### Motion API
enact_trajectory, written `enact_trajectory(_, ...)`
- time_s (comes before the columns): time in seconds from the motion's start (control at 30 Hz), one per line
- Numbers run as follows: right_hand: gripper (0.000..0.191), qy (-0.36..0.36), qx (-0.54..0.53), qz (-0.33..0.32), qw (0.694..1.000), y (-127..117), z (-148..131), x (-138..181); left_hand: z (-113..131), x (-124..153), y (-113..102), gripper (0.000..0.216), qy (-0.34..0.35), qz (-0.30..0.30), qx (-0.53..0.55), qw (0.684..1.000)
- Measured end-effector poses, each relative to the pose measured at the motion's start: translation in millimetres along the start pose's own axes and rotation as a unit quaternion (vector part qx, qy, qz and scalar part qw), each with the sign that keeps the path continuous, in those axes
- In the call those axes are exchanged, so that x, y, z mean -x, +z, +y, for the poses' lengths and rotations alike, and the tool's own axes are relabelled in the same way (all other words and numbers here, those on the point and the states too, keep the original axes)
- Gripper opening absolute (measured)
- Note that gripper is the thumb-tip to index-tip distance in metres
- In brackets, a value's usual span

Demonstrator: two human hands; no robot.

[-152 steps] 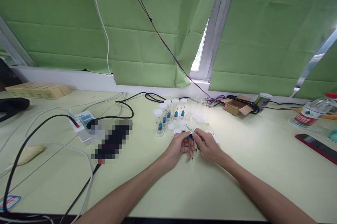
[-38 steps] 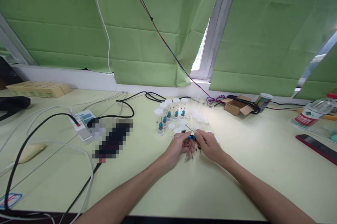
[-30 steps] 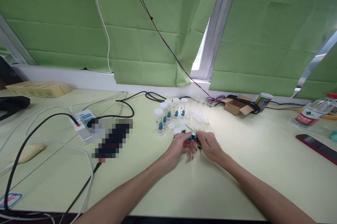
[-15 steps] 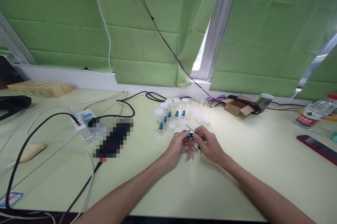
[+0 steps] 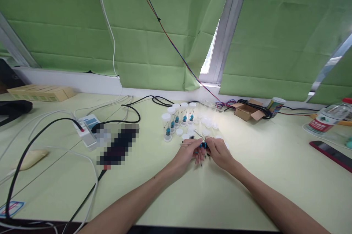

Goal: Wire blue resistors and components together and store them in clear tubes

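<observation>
Between my hands is a small blue-and-black part (image 5: 203,145) with thin metal pins or wires sticking out; its exact kind is too small to make out. My left hand (image 5: 187,152) pinches its left end between thumb and fingers. The fingers of my right hand (image 5: 220,152) close on the black right end. Loose thin metal pieces lie under and behind the hands, partly hidden by the fingers. Several clear tubes with white caps (image 5: 167,131) stand just beyond my left hand, each with a similar blue part inside. Round white caps (image 5: 179,132) lie around them.
A power strip (image 5: 89,131) and tangled cables are on the left, with a pixelated dark object (image 5: 119,146) nearby. Toward the back right are an open cardboard box (image 5: 246,111) and a can (image 5: 275,107). A phone (image 5: 331,154) and water bottle (image 5: 327,119) are at far right.
My right fingers have shifted slightly and now close on the black end. The blue-and-black part has moved a little right and down, and more of it shows.
</observation>
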State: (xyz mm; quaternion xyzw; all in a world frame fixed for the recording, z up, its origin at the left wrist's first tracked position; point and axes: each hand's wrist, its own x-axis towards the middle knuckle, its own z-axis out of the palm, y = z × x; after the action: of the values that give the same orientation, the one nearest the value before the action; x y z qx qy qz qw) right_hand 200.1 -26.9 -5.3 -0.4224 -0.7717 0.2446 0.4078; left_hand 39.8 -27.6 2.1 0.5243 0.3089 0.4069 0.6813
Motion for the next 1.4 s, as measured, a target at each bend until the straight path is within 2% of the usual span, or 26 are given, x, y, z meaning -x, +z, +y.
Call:
enact_trajectory(0.13,0.052,0.007,-0.009,0.005,1.0,0.2,1.2,0.9,2.3,0.6,1.7,0.047,-0.004,0.009,0.009,1.0)
enact_trajectory(0.37,0.025,0.005,0.001,0.016,1.0,-0.4,-3.1,1.8,7.6,0.4,1.7,0.041,-0.011,0.053,0.065,0.996)
enact_trajectory(0.5,0.019,-0.006,0.016,0.009,1.0,-1.0,-6.4,1.4,9.6,1.1,2.9,0.04,-0.018,0.061,0.074,0.995)
enact_trajectory(1.0,0.049,-0.026,0.031,-0.001,0.999,-2.0,-7.0,-0.6,0.6,0.5,-0.9,0.045,-0.014,0.004,0.046,0.999)
enact_trajectory(1.13,0.054,-0.021,0.022,0.002,1.0,-1.8,-5.4,-0.3,2.1,0.9,1.0,0.045,-0.021,0.006,0.049,0.999)
enact_trajectory(1.23,0.047,-0.004,0.012,0.024,1.0,-1.1,-3.0,0.2,5.9,0.8,2.5,0.043,-0.025,0.031,0.067,0.997)
enact_trajectory(1.4,0.019,0.005,0.002,0.021,1.0,-0.7,-4.1,1.5,11.2,0.7,1.8,0.041,-0.023,0.054,0.088,0.994)
